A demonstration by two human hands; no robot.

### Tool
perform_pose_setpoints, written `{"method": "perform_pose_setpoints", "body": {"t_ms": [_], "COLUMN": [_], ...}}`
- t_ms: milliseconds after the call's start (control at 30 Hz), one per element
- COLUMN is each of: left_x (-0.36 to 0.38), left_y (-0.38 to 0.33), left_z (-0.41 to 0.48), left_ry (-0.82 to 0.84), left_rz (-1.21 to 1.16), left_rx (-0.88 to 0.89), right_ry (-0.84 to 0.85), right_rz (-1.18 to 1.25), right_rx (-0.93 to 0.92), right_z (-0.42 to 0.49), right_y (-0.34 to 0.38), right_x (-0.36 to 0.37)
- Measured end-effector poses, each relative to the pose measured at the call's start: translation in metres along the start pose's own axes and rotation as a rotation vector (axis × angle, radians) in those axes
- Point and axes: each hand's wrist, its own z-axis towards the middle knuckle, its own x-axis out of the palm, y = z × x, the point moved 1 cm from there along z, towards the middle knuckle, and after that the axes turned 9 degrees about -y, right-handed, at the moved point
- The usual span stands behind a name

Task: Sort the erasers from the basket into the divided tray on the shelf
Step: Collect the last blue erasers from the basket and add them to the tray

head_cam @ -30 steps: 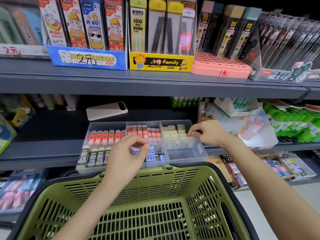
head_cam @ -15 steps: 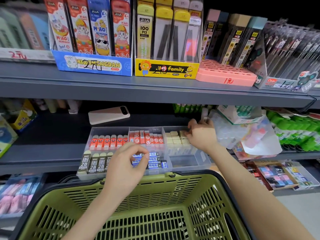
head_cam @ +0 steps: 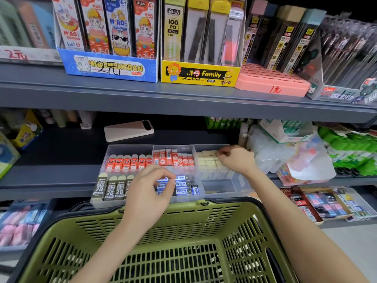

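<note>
Sitting on the grey shelf (head_cam: 57, 156), the clear tray (head_cam: 130, 149) is split into two rows of compartments, and the green basket (head_cam: 220, 207) stands just in front of it and lower, with both forearms stretched over it. At the tray's left end, orange-sleeved erasers (head_cam: 128, 163) stand in a row in the back compartment, and dark 2B erasers (head_cam: 110, 190) stand upright in the front one. A pale phone (head_cam: 128, 130) lies flat on the shelf behind the tray, apart from it.

The left hand (head_cam: 146, 193) hovers over the front middle compartment, its fingers curled and the thumb and forefinger bent toward each other with a narrow gap. Blue-sleeved erasers (head_cam: 183, 186) lie in that compartment and show through the gap; I cannot tell whether the hand holds one. Behind them, the back middle compartment holds red-and-white erasers (head_cam: 173, 159).

The right hand (head_cam: 236, 159) reaches into the back right compartment, its fingertips drawn close together and set down on the cream erasers (head_cam: 208, 160) packed there. I cannot tell whether they pinch one. Clear plastic packets (head_cam: 265, 152) lie just beside the tray's right end.
</note>
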Motion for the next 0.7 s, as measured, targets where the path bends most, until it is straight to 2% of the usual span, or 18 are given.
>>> {"method": "perform_pose_setpoints", "body": {"t_ms": [133, 233, 333, 400, 433, 500, 567, 667, 700], "left_x": [-0.002, -0.008, -0.019, -0.029, -0.034, -0.045, -0.054, -0.061, -0.060], "left_y": [-0.005, -0.007, -0.004, 0.001, 0.004, 0.013, 0.023, 0.040, 0.046], "left_z": [0.001, 0.000, -0.008, -0.017, -0.022, -0.035, -0.052, -0.081, -0.089], "left_ry": [-0.015, -0.021, -0.029, -0.057, -0.064, -0.050, -0.017, 0.053, 0.120], "left_rz": [0.004, 0.024, 0.058, 0.089, 0.099, 0.115, 0.126, 0.147, 0.158], "left_rx": [0.010, 0.022, 0.047, 0.070, 0.080, 0.085, 0.072, 0.064, 0.051], "right_ry": [-0.011, -0.102, -0.374, -0.583, -0.623, -0.494, -0.271, -0.051, 0.108], "right_rz": [-0.188, -0.308, -0.350, -0.234, -0.115, 0.184, 0.394, 0.368, 0.307], "right_rx": [-0.069, -0.089, -0.184, -0.308, -0.379, -0.509, -0.599, -0.752, -0.736], "right_z": [-0.001, -0.008, -0.036, -0.070, -0.089, -0.127, -0.165, -0.214, -0.226], "right_y": [0.006, 0.013, 0.024, 0.035, 0.041, 0.049, 0.052, 0.043, 0.040], "right_x": [0.001, -0.007, -0.023, -0.029, -0.028, -0.023, -0.013, 0.014, 0.025]}}
